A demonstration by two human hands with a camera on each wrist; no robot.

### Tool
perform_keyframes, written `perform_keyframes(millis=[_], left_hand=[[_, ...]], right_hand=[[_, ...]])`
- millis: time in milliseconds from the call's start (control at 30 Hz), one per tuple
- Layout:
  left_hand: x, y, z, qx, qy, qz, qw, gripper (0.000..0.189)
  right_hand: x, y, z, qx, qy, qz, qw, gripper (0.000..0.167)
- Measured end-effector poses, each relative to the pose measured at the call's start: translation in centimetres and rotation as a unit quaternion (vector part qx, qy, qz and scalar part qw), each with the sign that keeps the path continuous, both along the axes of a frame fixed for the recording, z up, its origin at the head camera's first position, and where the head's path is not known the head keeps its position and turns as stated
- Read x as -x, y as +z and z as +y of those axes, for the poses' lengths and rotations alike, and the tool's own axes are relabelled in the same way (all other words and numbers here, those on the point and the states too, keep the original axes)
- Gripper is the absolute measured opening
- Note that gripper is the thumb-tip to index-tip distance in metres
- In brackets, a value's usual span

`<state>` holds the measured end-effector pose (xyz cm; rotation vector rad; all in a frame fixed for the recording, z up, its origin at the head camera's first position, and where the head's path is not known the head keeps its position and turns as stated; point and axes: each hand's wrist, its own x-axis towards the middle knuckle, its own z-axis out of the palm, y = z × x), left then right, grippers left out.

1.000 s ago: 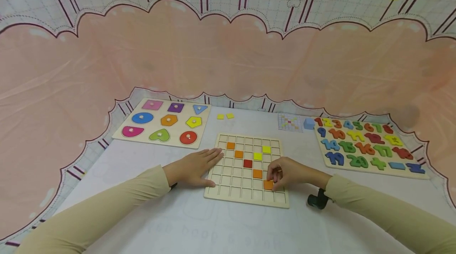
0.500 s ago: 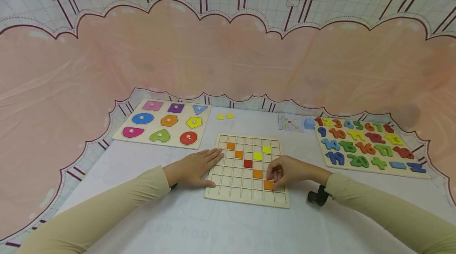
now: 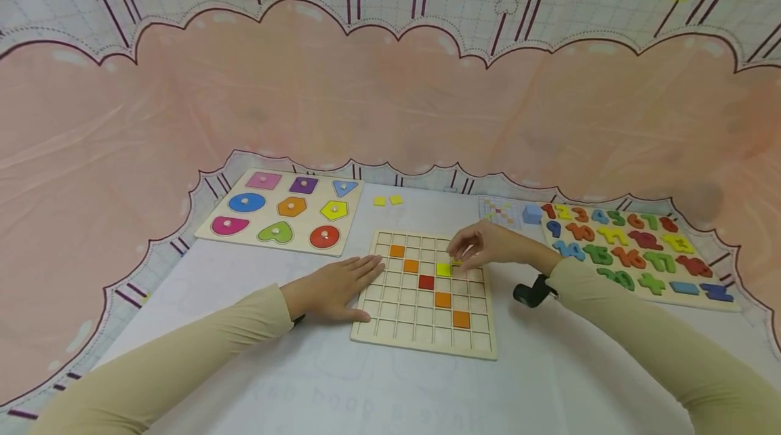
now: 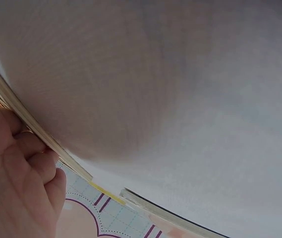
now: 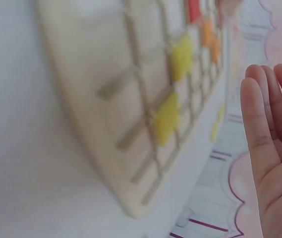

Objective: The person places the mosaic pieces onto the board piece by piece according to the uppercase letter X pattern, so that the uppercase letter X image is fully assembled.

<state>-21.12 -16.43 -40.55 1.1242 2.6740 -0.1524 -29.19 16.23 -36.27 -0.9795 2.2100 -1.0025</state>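
Note:
A wooden grid board (image 3: pixel 405 312) lies flat on the white table. My left hand (image 3: pixel 335 289) rests on its left edge with fingers extended; the left wrist view shows the fingertips over that edge. Several orange tiles (image 3: pixel 461 319) and one red tile (image 3: pixel 426 282) form a diagonal across the grid. A yellow tile (image 3: pixel 443 270) sits up and right of the red one. Above the upper right of the board, my right hand (image 3: pixel 491 245) holds nothing, its fingers loosely bent, partly covering a second yellow tile (image 5: pixel 166 119).
Two loose yellow tiles (image 3: pixel 379 201) lie behind the board. A knobbed shape puzzle (image 3: pixel 314 208) is at the back left. On the right are a printed pattern card (image 3: pixel 497 211), a blue block (image 3: pixel 532 214) and a number puzzle with colourful numerals (image 3: pixel 645 240).
My right hand has let go of the lower right orange tile, which stays in its cell, and moved up and away over the board's upper right. The left hand has stayed put.

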Motion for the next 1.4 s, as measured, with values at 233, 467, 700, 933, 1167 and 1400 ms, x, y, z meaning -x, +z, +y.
perform_keyframes(millis=[233, 467, 700, 933, 1167, 1400], left_hand=[[0.2, -0.2, -0.1, -0.003, 0.002, 0.000, 1.0000, 0.091], [0.2, -0.5, 0.0, 0.003, 0.010, -0.004, 0.9999, 0.091], [0.2, -0.5, -0.1, -0.001, 0.008, 0.000, 1.0000, 0.091], [0.1, -0.4, -0.1, 0.001, 0.008, 0.002, 1.0000, 0.091], [0.1, -0.5, -0.1, 0.000, 0.007, 0.008, 0.9999, 0.092], [0.2, -0.9, -0.1, 0.001, 0.011, 0.010, 0.9999, 0.093]], right_hand=[[4.4, 1.0, -2.2, 0.000, -0.020, 0.022, 0.9995, 0.034], [7.8, 1.5, -5.0, -0.011, -0.035, 0.049, 0.9981, 0.035], [10.6, 0.7, -7.2, -0.021, -0.064, 0.050, 0.9965, 0.035], [12.2, -0.1, -8.8, -0.015, -0.089, 0.052, 0.9946, 0.034], [13.2, -1.4, -9.9, -0.006, -0.103, 0.045, 0.9936, 0.035], [13.6, -2.3, -10.6, -0.003, -0.111, 0.031, 0.9933, 0.040]])
